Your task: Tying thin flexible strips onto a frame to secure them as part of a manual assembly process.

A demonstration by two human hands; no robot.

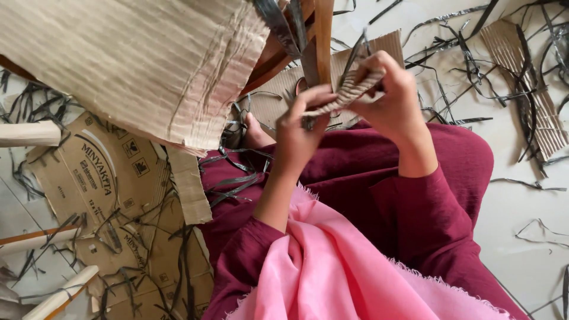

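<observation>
Between both hands, ridged tan cardboard strip

Both hands, left hand and right hand, pinch a corrugated cardboard strip.

Strip of corrugated card in the grip: pale tan, ribbed. Above-left of the grip, big card sheet beige with fine ridges; below it, sleeves maroon, scarf pink. Floor off-white, strewn with dark grey shreds; flattened box brown with black print.
</observation>
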